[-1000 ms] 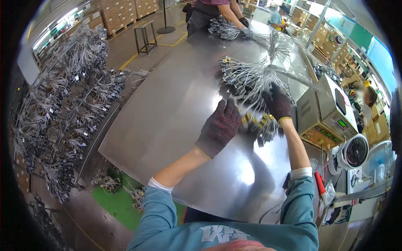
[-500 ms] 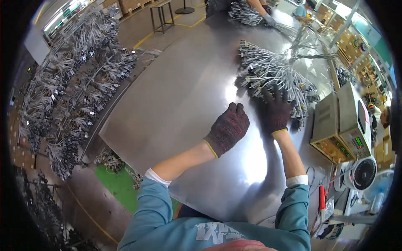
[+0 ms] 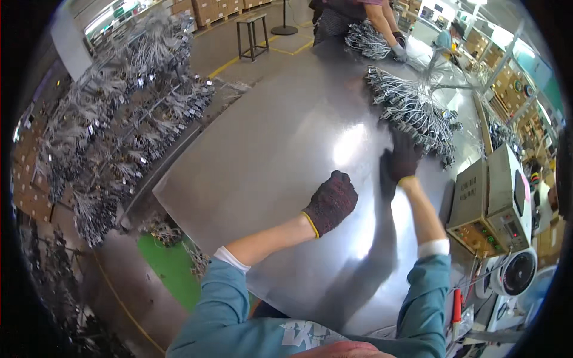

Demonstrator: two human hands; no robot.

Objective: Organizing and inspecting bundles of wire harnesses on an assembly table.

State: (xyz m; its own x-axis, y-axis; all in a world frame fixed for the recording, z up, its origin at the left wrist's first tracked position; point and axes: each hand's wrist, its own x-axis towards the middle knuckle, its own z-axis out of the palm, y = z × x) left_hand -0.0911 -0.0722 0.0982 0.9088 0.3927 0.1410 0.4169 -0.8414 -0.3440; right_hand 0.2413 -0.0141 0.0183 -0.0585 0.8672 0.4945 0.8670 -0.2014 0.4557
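A big bundle of grey wire harnesses with dark connectors [image 3: 412, 110] lies fanned out on the far right of the shiny steel table [image 3: 268, 161]. My right hand [image 3: 403, 158], in a dark knit glove, reaches up to the bundle's near edge, fingertips against the connectors; whether it grips any is hidden. My left hand [image 3: 331, 203], gloved the same, is curled into a fist with nothing in it. It rests on bare metal, well short of the bundle.
A beige test box [image 3: 489, 197] and a round device [image 3: 516, 274] stand at the table's right edge, with a red-handled tool [image 3: 456, 304] below. Racks of hanging harnesses [image 3: 119, 119] fill the left. At the far end another person handles a second bundle [image 3: 364, 39], near a stool [image 3: 253, 30].
My left hand has drawn back from the bundle and closed into a fist. My right hand stays at the bundle's near edge, which now lies farther from me.
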